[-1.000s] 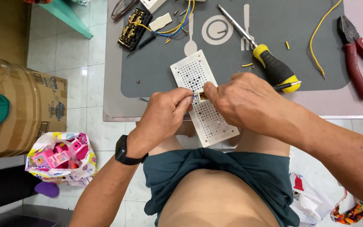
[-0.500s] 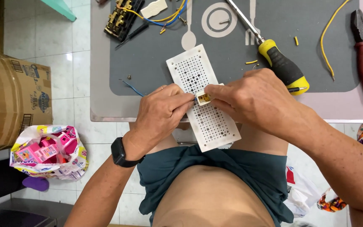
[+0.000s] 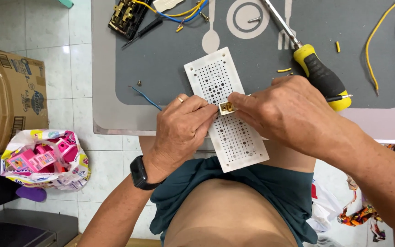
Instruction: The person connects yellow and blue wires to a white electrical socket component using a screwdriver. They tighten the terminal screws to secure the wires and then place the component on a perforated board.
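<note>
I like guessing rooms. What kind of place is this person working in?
Probably a home fix-it table. A screwdriver, loose wires and a white board full of holes lie on a placemat over a tiled floor.

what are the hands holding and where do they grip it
Left hand and right hand pinch a small white connector block by its ends, over the perforated white board.

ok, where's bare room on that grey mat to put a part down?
Free: the mat between the black terminal block and the perforated white plate, bar a small screw and blue wire. Also between the yellow-handled screwdriver and the yellow wire. Crowded: around both hands, left hand and right hand, pinching a small connector.
</note>
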